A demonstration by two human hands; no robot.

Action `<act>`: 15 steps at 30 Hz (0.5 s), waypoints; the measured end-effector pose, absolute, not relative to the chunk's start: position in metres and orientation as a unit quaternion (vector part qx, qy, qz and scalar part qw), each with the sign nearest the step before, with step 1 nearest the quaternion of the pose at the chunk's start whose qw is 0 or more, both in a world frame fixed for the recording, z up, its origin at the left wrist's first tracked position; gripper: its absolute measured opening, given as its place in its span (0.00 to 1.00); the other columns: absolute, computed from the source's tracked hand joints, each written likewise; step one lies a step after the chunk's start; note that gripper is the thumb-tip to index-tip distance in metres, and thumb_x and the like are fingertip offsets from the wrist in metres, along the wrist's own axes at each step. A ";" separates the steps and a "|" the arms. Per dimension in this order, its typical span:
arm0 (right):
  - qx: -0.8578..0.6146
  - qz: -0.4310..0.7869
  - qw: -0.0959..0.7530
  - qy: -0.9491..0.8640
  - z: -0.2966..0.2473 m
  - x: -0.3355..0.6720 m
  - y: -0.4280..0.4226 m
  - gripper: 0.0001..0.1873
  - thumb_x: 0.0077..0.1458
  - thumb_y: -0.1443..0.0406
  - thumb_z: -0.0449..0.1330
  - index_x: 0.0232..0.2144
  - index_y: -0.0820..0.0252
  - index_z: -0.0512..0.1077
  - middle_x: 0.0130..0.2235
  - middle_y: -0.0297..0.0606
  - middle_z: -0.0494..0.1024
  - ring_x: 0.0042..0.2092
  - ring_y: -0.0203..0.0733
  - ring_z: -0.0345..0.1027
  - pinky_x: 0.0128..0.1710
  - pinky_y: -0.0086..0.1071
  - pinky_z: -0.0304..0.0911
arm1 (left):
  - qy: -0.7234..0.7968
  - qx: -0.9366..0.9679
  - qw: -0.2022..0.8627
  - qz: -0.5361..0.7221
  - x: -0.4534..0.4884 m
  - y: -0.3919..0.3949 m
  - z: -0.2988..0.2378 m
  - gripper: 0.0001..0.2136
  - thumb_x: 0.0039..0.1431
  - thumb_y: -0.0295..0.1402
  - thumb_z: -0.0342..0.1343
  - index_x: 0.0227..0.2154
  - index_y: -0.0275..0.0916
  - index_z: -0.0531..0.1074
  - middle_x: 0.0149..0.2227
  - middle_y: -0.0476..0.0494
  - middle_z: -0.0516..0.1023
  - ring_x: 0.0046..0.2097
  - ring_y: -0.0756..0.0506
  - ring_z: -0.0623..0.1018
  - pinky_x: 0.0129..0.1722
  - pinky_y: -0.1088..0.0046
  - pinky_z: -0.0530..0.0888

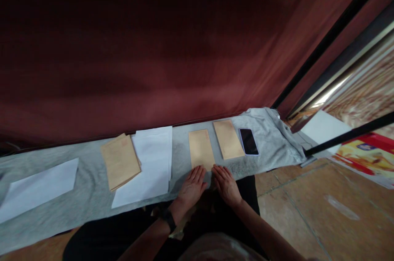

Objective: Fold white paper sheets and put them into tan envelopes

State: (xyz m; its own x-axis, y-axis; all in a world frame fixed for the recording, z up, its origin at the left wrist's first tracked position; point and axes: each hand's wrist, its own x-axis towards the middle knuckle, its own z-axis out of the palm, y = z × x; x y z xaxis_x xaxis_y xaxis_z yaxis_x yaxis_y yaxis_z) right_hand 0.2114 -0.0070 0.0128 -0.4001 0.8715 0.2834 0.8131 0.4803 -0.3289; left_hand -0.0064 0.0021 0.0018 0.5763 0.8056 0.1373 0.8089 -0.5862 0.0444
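A brown paper envelope [201, 146] lies lengthwise in front of me on a grey cloth. Both my hands rest at its near end. My left hand [192, 185] has its fingers stretched out flat over the near left corner. At the near right corner, my right hand [227, 185] also lies with extended fingers touching the edge. Just to the right is another brown envelope [228, 140], slightly turned. Left of my hands, a small pile of brown envelopes [121, 162] partly overlaps white paper sheets [154, 162].
A phone [249, 142] lies right of the envelopes. Far left is another white sheet [41, 187]. The grey cloth [89, 183] covers a long narrow surface along a dark red wall [172, 56]. A red and yellow box [367, 154] stands right, near dark bars.
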 end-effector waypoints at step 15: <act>-0.634 0.338 0.376 -0.585 0.019 0.203 0.010 0.18 0.63 0.58 0.50 0.41 0.58 0.78 0.40 0.43 0.82 0.43 0.49 0.76 0.47 0.42 0.71 | -0.449 -0.893 0.029 0.027 0.017 0.031 0.032 0.22 0.59 0.17 0.43 0.53 0.31 0.73 0.50 0.30 0.77 0.54 0.36 0.76 0.48 0.58 0.76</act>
